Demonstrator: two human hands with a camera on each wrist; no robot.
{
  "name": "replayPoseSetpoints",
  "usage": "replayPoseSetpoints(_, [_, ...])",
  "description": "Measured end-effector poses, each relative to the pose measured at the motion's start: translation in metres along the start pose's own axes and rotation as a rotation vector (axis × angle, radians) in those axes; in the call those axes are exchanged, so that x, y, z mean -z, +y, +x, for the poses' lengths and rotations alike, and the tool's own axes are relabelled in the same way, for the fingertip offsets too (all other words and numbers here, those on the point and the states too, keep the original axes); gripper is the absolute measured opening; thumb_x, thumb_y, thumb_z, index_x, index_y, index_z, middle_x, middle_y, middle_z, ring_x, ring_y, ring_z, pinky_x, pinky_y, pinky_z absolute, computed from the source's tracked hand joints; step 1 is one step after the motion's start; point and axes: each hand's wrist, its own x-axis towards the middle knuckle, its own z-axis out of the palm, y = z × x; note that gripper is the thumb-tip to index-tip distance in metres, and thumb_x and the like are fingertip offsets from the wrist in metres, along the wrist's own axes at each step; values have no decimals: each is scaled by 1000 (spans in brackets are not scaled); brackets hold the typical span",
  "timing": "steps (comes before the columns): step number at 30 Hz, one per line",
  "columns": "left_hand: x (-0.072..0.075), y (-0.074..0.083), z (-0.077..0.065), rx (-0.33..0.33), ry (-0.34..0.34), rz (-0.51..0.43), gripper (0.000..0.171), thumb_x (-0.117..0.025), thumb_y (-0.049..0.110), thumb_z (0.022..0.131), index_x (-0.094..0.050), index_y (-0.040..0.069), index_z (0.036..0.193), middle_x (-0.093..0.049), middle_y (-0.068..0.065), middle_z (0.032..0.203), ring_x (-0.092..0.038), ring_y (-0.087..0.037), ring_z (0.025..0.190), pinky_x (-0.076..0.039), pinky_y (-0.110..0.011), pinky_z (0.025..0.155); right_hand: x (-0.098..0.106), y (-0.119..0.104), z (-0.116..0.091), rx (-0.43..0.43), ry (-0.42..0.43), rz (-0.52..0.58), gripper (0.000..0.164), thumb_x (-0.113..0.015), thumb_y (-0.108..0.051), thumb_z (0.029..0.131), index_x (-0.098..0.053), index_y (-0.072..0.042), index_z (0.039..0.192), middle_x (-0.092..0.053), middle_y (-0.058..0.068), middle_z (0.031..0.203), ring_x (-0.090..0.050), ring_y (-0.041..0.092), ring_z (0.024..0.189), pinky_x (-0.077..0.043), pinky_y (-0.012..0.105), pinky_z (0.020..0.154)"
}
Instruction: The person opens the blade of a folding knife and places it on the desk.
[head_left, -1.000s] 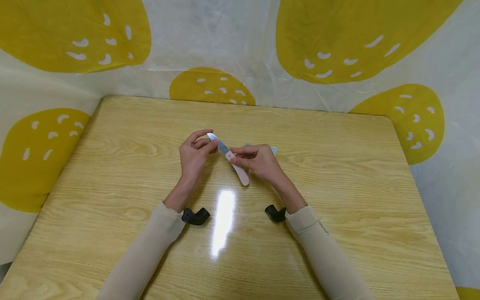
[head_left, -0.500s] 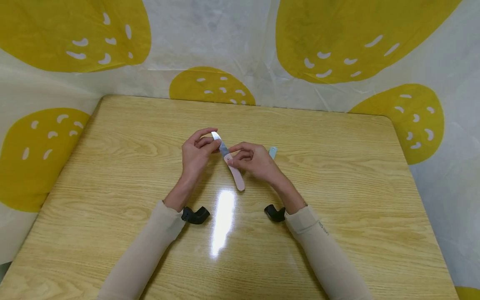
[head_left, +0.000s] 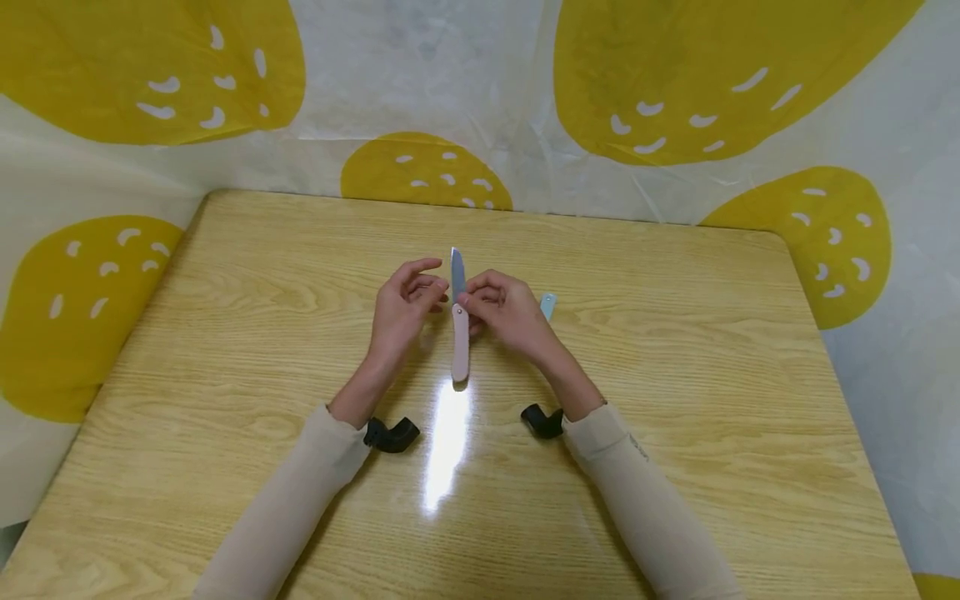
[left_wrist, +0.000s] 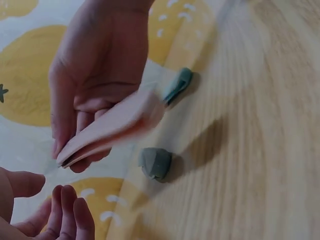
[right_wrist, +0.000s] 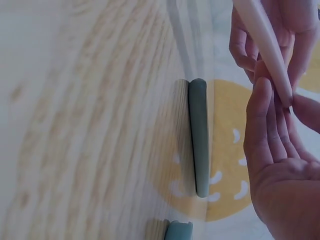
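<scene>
A folding knife [head_left: 460, 343] with a pink handle is unfolded, its blade [head_left: 457, 275] pointing to the far side of the table. My right hand [head_left: 512, 312] pinches it near the pivot between thumb and fingers. In the right wrist view the handle [right_wrist: 267, 45] slants up from the right hand's [right_wrist: 275, 145] fingertips. My left hand [head_left: 405, 308] is just left of the blade, fingers loosely bent and apart from it. The left wrist view shows the left hand [left_wrist: 45, 215] with its fingers holding nothing, below the blurred pink handle [left_wrist: 112, 125].
A light teal piece [head_left: 549, 306] with a pivot lies partly behind the right hand. The right wrist view shows a long dark green handle-like object [right_wrist: 198, 137] and a teal object [right_wrist: 179, 231] on the wooden table [head_left: 675, 375]. A patterned cloth [head_left: 420, 83] hangs behind.
The left fingers have let go of the blade. The knife has swung from a slant to nearly straight away, held by the right hand alone.
</scene>
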Motion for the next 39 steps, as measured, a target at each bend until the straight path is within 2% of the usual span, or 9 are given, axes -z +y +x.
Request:
replayPoseSetpoints(2, [-1,0,-1,2,2,10,38,-64,14,104,-60,1,139,-69,-24,116,-69,-35,101,-61,-36,87,1,0,1,-5,24,33,18,-65,-16,104,-62,-1,113,-76,21,105,-75,25,78,-63,53,79])
replayPoseSetpoints(4, [-1,-1,-2,1,5,17,37,-63,13,105,-59,-1,139,-67,-28,118,-68,-37,102,-61,-35,86,2,0,3,-2,48,57,18,-64,-15,104,-60,0,113,-75,23,108,-76,27,78,-63,55,80])
replayPoseSetpoints(8, [-1,-5,-5,-8,6,41,35,-62,12,105,-60,-2,137,-66,-24,116,-69,-31,98,-61,-29,82,4,1,7,15,84,114,17,-64,-13,104,-58,2,110,-75,26,108,-77,33,80,-61,58,82])
replayPoseSetpoints(13, [1,-10,-13,-29,-20,150,36,-64,17,104,-62,1,136,-65,-15,117,-67,-26,102,-55,-22,79,4,1,13,11,112,203,14,-63,-10,104,-56,2,106,-75,23,105,-77,35,82,-59,61,87])
replayPoseSetpoints(17, [2,-13,-19,-62,-37,241,38,-71,21,99,-64,6,133,-66,-12,118,-65,-26,106,-51,-23,79,4,1,19,2,139,251,11,-62,-7,104,-56,1,104,-76,18,100,-78,25,79,-60,56,86])
replayPoseSetpoints(24, [4,-18,-23,-164,8,369,38,-81,7,89,-70,5,126,-72,-16,115,-69,-30,99,-53,-19,73,0,1,27,-28,175,315,7,-62,-1,102,-56,2,103,-73,6,89,-77,16,74,-64,45,80])
replayPoseSetpoints(28, [8,-20,-26,-161,47,428,35,-79,5,89,-71,6,124,-72,-14,115,-70,-28,96,-53,-19,72,-4,1,32,-37,229,251,17,-68,2,97,-58,2,110,-70,5,92,-72,9,76,-64,32,75])
replayPoseSetpoints(35, [15,-21,-29,-116,77,504,31,-78,6,90,-73,6,120,-73,-14,112,-70,-29,94,-52,-32,77,-3,4,41,-40,288,117,57,-74,5,91,-49,1,143,-67,6,95,-65,3,72,-53,20,68])
replayPoseSetpoints(39, [17,-21,-28,-110,90,582,30,-80,9,89,-74,6,119,-74,-12,110,-70,-29,95,-52,-35,80,-1,8,46,-14,291,52,61,-75,5,90,-50,2,146,-69,10,96,-64,4,72,-50,17,66])
